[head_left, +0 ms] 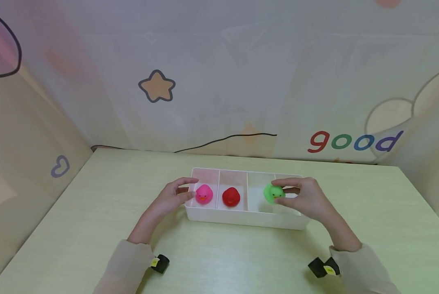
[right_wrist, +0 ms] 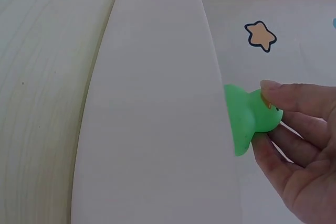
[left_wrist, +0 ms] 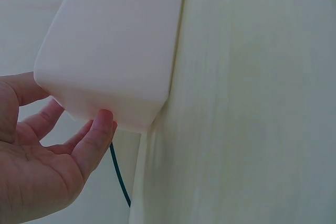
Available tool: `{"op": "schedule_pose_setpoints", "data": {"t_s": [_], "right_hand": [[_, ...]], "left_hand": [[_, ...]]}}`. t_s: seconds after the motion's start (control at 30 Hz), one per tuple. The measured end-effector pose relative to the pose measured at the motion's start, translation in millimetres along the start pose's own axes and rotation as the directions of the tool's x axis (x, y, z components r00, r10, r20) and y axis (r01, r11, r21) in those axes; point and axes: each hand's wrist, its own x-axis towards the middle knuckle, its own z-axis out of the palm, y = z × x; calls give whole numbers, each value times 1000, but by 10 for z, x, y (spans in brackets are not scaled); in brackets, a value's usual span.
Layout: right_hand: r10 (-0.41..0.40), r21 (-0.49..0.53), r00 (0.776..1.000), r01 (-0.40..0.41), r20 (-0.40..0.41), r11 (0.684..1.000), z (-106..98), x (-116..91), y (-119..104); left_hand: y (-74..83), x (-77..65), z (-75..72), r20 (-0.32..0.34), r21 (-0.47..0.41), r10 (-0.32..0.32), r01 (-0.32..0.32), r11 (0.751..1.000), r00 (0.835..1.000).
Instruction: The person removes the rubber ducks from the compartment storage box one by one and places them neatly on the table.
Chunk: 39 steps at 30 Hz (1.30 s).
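My right hand [head_left: 309, 198] pinches a green rubber duck [right_wrist: 249, 111] between thumb and fingers. It is held over the right part of a white divided box [head_left: 241, 217], its base right at the rim in the right wrist view. At the box's left end my left hand [head_left: 172, 197] grips the end wall, with thumb at the rim and other fingertips against the outside [left_wrist: 105, 119]. A pink rubber duck [head_left: 204, 194] sits in the leftmost compartment, close to the left thumb. One compartment over lies a red rubber duck [head_left: 231, 197].
The box stands on a pale wood-grain table [head_left: 149, 167], towards its back edge. Behind rises a printed cloth backdrop [head_left: 223, 81] with a star and the word "good". Small black devices [head_left: 160, 264] sit at both sleeve cuffs.
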Motion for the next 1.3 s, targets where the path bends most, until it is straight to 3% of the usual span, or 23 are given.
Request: {"op": "schedule_pose_setpoints", "data": {"t_s": [0.23,0.53,0.9,1.2,1.3], "right_hand": [[32,5,999,-32,-16,999,-138,-59,50],[161,18,985,-160,-69,987,-401,-187,127],[95,-66,976,-110,-195,992,-651,-305,339],[212,-72,951,-233,-227,970,-826,-394,599],[220,-117,948,-252,-232,961,-877,-411,807]], "left_hand": [[-14,16,6,-9,13,-15,15,1000,1000],[-22,20,7,-2,0,1,-1,1000,1000],[-12,2,1,0,-4,-5,5,1000,1000],[2,-4,1,-4,-2,-10,10,1000,1000],[1,-4,0,0,-8,-4,4,1000,1000]]}}
